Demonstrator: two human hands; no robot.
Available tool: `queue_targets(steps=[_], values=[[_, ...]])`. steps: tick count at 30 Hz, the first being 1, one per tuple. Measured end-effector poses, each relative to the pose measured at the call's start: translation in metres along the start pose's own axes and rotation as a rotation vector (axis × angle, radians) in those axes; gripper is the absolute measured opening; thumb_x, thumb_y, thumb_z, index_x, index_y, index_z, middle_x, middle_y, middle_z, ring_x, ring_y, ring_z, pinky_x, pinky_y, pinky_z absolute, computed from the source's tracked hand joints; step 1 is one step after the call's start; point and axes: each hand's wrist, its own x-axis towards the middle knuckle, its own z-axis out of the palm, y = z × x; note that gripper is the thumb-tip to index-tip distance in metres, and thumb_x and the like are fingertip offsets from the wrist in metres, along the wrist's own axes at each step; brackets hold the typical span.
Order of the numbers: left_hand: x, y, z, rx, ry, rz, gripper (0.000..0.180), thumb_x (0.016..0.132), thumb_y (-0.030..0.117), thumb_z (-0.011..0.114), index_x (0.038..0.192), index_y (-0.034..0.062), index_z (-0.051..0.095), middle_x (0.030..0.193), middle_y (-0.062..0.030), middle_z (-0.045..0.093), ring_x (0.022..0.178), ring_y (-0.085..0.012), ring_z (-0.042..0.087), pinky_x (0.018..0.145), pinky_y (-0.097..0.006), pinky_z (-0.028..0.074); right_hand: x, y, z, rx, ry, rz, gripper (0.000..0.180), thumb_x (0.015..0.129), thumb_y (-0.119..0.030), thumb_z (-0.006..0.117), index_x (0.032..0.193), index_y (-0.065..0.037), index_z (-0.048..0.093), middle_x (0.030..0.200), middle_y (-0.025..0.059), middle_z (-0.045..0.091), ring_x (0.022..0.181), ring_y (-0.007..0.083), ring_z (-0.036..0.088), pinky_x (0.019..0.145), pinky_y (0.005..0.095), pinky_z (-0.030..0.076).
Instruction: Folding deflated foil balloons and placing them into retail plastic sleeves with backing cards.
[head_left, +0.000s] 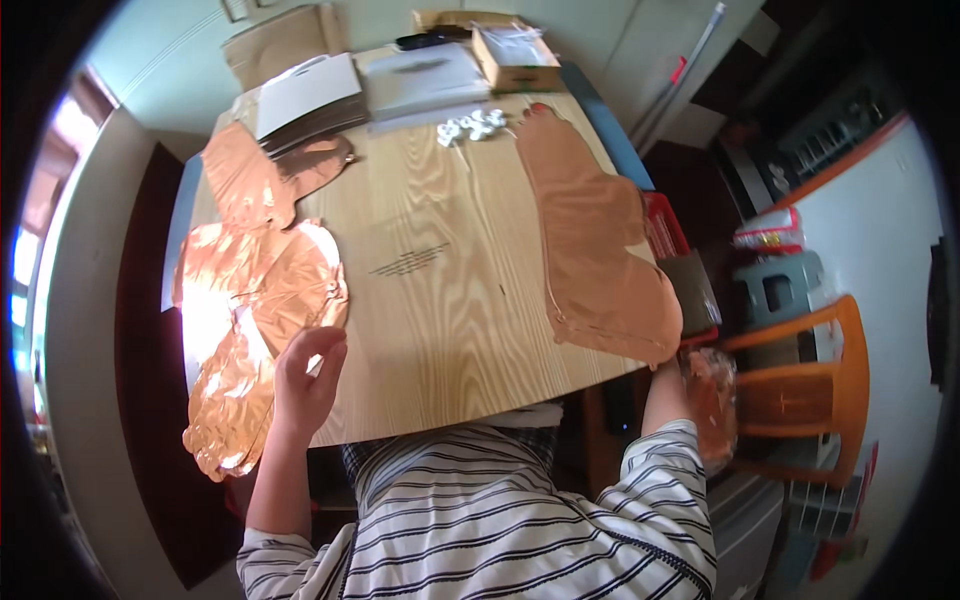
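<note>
My left hand (309,378) is raised over the near left edge of the table, thumb and fingertips brought together in a pinch. Anything between them is too small to make out. Beside and beneath it lie crumpled, shiny copper-coloured foil balloons (262,275), flat, with one part hanging past the table's edge. Farther up on the left is another flat copper foil piece (240,180). Along the right side stretches a flat, lobed copper foil balloon (595,240). My right forearm (668,400) reaches to its near corner, where the foil hides my right hand and its fingers.
On the wooden table (430,330), a stack of white-topped sheets (310,100), clear plastic sleeves (425,85), an open cardboard box (515,60) and several small white pieces (470,127) stand at the back. An orange wooden chair (800,395) and a red basket (665,225) are on the right.
</note>
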Motion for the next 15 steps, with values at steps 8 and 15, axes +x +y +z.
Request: queue_targets(steps=[8,15], values=[[0.059,-0.022,0.029,0.393,-0.132,0.179,0.046,0.087,0.022,0.075,0.127,0.0054,0.062,0.131,-0.0161,0.059,0.122,-0.0377,0.056,0.105,-0.05,0.042,0.06,0.05,-0.163,-1.288,0.509,0.015,0.023,0.097,-0.017,0.062,0.115,-0.004,0.068,0.105,0.0085,0.07,0.095,0.0212,0.066,0.087,0.0335,0.052],[0.066,-0.031,0.057,0.366,-0.213,0.434,0.036,0.085,0.018,0.074,0.118,0.007,0.069,0.126,-0.0135,0.064,0.12,-0.0326,0.059,0.107,-0.049,0.039,-0.037,-0.125,-0.017,-0.828,0.417,-0.543,0.022,0.099,-0.021,0.065,0.103,0.001,0.069,0.085,0.0044,0.069,0.078,0.0094,0.061,0.073,0.0279,0.051]])
